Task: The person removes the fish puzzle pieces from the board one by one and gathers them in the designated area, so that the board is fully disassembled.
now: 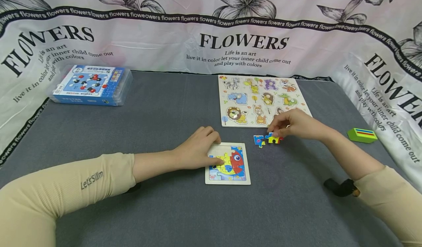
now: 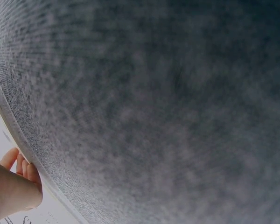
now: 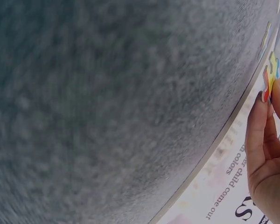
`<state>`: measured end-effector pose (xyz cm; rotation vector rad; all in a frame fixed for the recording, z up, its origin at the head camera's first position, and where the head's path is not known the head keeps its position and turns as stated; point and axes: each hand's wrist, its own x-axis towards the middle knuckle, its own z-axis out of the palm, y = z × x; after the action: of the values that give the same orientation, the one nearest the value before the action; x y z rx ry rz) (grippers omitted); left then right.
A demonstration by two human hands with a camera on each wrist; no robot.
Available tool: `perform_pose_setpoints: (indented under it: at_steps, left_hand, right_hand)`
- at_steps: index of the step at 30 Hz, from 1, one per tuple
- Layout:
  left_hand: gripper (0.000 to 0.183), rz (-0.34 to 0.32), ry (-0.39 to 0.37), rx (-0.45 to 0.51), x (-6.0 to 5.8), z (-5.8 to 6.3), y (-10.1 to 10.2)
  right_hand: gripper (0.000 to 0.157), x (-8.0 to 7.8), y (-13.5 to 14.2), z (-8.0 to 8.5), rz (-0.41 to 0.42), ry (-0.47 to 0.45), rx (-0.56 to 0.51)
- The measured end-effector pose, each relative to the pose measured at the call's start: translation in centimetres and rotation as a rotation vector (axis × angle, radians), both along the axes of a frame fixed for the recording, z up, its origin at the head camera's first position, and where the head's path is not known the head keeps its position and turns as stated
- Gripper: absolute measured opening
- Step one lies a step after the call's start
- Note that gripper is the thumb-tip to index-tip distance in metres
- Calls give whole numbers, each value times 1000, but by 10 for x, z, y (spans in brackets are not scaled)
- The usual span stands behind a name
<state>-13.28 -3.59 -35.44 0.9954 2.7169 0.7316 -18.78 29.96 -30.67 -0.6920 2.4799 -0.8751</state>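
From where I stand, the person's right hand [image 1: 293,124] pinches a small yellow, blue and red jigsaw piece [image 1: 273,139] between thumb and fingertips. Whether that piece touches the cloth below, I can't tell. A small blue jigsaw piece with a pink mark [image 1: 259,140] lies loose just left of the grip.

The relation that counts, I judge, runs from this grip to the square, pale wooden puzzle tray [image 1: 227,181] with a fish picture: it lies left of the right hand and closer to the person. The left hand [image 1: 197,150] is the nearer one, grasping the tray's left side, thumb laid over the picture and forefinger bent at the far left corner. Beyond that thumb a pale patch of the bed looks bare, on the side away from the person.

The pinched piece has its longer axis roughly left to right, red end toward the right fingertips, blue end toward the loose piece, a notch facing the person. The tray, near square, has no clear long axis; its fish points its red head rightward, toward the right hand. Just beyond the right grip lies a white rectangular board of cartoon animals [image 1: 244,122].
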Motion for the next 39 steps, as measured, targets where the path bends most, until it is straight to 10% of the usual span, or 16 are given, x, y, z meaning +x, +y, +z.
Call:
perform_pose_setpoints:
  at_steps: [39]
  left_hand:
    - [47, -3, 12, 4, 0, -1, 0]
  right_hand:
    - [8, -2, 0, -7, -35, 116, 128]
